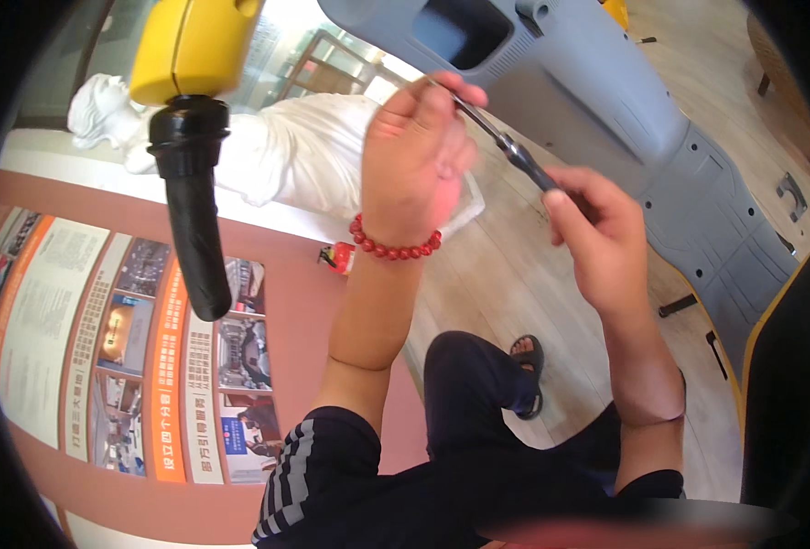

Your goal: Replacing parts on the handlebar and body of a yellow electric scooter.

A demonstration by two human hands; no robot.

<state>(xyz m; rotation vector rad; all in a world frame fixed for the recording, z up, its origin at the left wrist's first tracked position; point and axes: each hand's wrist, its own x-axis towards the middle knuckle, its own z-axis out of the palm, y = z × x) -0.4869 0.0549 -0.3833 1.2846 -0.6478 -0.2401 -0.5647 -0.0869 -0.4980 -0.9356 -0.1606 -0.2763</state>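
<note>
A screwdriver (520,157) with a dark handle and a thin metal shaft slants between my two hands, in front of a grey plastic body panel. My right hand (606,240) is closed round the end of its handle. My left hand (414,160), with a red bead bracelet (396,250) at the wrist, is raised further forward, and its thumb and fingers pinch the shaft near the tip. Whether a small part sits between those fingertips is hidden. The grey panel (597,101) lies just beyond the screwdriver, and neither hand visibly grips it.
At the upper left, a black handlebar grip (199,229) hangs from a yellow housing (194,50). Behind it are a white statue (286,151) and a brown wall with poster panels (126,339). Dark small parts (678,306) and a metal bracket (792,197) lie at right.
</note>
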